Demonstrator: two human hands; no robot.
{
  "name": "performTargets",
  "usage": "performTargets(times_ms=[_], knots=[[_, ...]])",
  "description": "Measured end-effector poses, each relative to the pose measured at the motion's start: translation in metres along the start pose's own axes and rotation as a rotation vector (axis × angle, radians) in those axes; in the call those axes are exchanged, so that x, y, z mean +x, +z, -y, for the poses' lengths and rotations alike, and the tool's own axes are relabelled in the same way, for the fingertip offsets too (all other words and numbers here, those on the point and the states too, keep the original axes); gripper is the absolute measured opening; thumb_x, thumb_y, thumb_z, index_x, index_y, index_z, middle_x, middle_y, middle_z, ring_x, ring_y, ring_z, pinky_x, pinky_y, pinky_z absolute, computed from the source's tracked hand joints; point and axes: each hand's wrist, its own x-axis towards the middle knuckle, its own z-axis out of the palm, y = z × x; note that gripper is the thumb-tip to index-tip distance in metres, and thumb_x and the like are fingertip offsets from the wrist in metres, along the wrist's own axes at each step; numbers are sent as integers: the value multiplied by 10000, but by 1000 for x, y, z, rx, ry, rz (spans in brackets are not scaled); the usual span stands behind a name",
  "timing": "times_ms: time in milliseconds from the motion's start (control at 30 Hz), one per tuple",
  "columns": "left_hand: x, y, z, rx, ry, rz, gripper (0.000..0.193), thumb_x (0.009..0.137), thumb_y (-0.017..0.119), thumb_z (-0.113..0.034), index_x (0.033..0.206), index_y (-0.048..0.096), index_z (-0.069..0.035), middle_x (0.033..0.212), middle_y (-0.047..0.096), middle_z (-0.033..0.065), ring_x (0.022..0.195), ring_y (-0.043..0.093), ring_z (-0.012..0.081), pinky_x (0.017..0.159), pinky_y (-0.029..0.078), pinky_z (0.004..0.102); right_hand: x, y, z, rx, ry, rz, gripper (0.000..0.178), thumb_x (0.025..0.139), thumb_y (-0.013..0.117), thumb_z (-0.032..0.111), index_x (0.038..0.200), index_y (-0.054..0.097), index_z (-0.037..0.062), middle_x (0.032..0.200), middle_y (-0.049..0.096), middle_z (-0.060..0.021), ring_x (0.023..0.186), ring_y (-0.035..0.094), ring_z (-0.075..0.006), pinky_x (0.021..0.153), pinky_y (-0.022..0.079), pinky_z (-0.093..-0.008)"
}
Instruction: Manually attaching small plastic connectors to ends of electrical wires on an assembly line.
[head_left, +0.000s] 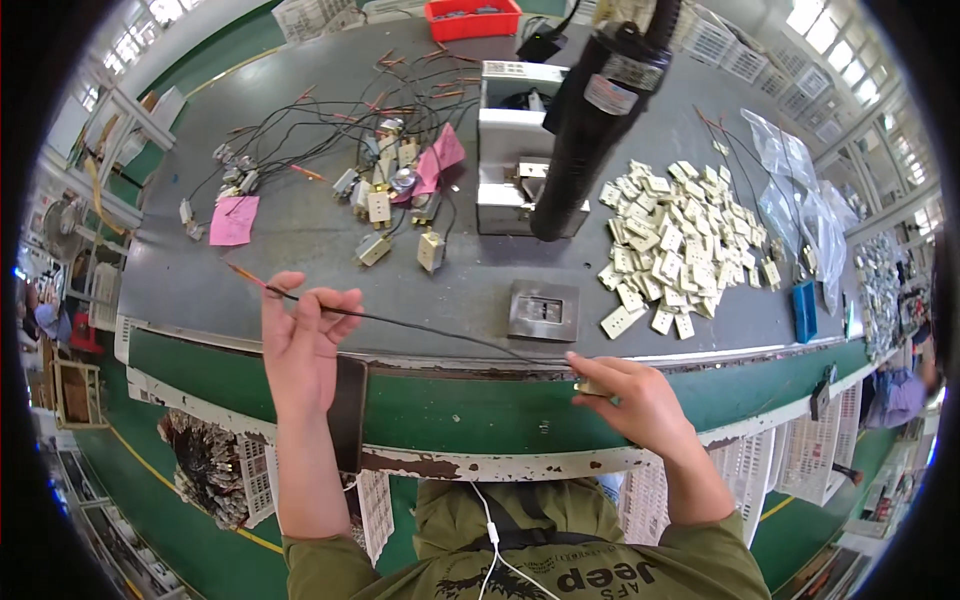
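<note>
Left hand point(303, 345): fingers partly curled, pinching the black cable point(440, 329) near its red-sheathed end point(250, 277). Right hand point(638, 395): nearly closed, gripping a small cream block point(590, 388) at the cable's other end. Cable is hanging between the hands above the table's near edge, long axis running from between 9 and 10 o'clock to between 3 and 4, sagging slightly; sheathed end is pointing to 10.

Left forearm is rising from 6 o'clock, fingers upward; right forearm is coming in from 5, fingers pointing to 10.

From right hand: metal fixture point(544, 311) is sitting between 10 and 11, cream-block pile point(680, 250) lying between 12 and 1. From left hand: pink sheet point(233, 220) lying at 11, wired connector cluster point(379, 207) at 1.
</note>
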Motion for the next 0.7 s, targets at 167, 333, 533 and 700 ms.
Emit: performTargets(times_ms=[167,333,533,700], knots=[[2,-4,2,-112,110,-37,270,1009,480,-177,1250,394,-90,994,638,131,970,660,256,833,545,356,9,6,-9,50,-87,-157,536,753,714,-15,1263,582,85,1177,641,-119,977,647,-291,806,524,-343],[-14,14,8,85,37,256,275,1003,492,-172,1223,439,-16,1110,625,179,1028,640,256,880,535,376,15,11,-2,288,-91,-95,488,783,668,-65,1245,573,62,1242,613,-108,1038,636,-259,838,528,-341],[-32,45,28,133,-156,459,333,1002,490,-285,1193,468,-12,1170,600,265,1069,626,305,922,515,406,24,24,4,224,-251,-146,491,739,721,-42,1203,591,52,1229,609,-132,1029,640,-283,832,535,-353],[-32,42,27,23,-118,432,358,1028,406,-304,1210,451,2,1161,603,272,1084,620,334,919,517,419,27,33,-4,-14,-373,-334,504,715,759,-8,1192,603,47,1160,639,-139,983,653,-302,823,541,-362]])
